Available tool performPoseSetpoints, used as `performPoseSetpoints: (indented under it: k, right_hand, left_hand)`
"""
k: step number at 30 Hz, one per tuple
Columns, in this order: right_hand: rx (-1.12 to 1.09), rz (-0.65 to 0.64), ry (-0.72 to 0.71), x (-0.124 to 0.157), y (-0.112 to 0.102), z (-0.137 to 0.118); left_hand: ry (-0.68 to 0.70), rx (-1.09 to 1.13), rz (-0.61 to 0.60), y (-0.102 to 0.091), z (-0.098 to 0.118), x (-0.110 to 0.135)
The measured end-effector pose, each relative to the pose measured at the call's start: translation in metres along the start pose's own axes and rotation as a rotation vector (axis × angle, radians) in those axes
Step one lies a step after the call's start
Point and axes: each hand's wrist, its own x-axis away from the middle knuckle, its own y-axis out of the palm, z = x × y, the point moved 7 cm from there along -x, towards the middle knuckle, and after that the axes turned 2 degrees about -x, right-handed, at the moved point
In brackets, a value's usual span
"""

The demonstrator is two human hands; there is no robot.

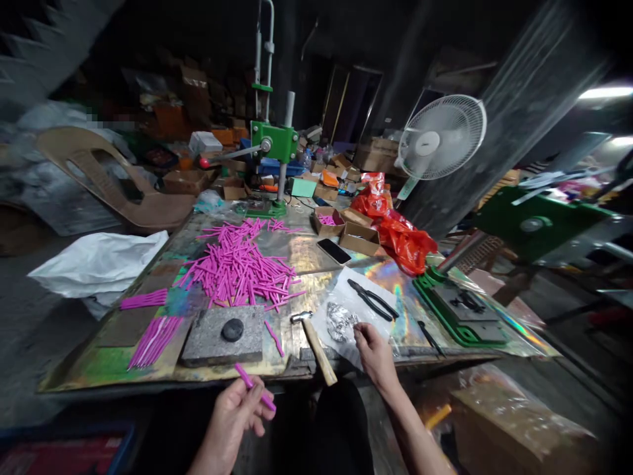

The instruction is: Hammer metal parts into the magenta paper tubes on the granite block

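Between the thumb and fingers of my left hand (pixel 237 412) is a purple stick (pixel 246 375), held tilted just off the table's front edge. My right hand (pixel 374 353) is pinched closed at the edge of a pile of small silvery pieces (pixel 340 320) on a white sheet (pixel 324 336); what its fingertips hold, if anything, is too small to name. A hammer (pixel 314 343) lies between my hands, its handle over the edge. To the left sits a metal block (pixel 202 333) with a round black piece (pixel 232 329) on top. One loose purple stick (pixel 274 338) lies beside it.
A heap of purple sticks (pixel 237 267) covers the table's left middle. Black pliers (pixel 373 300) lie on the sheet. A phone (pixel 333 251), small cardboard boxes (pixel 359 239) and a red bag (pixel 405 241) are behind. Green presses stand at the back (pixel 274 140) and right (pixel 459 316).
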Motion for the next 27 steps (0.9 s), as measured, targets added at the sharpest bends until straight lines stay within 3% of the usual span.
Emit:
performPoseSetpoints:
  k: [6, 10, 13, 27]
  right_hand:
    - [-0.330, -0.180, -0.087, 0.055, 0.029, -0.055]
    - [-0.782, -0.387, 0.008, 0.088, 0.060, -0.082]
    - [-0.950, -0.467, 0.081, 0.100, 0.075, -0.091]
    - [-1.006, -0.516, 0.131, 0.111, 0.082, -0.098]
  left_hand:
    - [0.011, 0.090, -0.070, 0.011, 0.005, -0.002]
    - [0.024, 0.174, -0.107, 0.018, 0.013, 0.001]
    - [0.026, 0.232, -0.119, 0.020, 0.017, 0.003]
    - [0.038, 0.283, -0.145, 0.022, 0.018, 0.010]
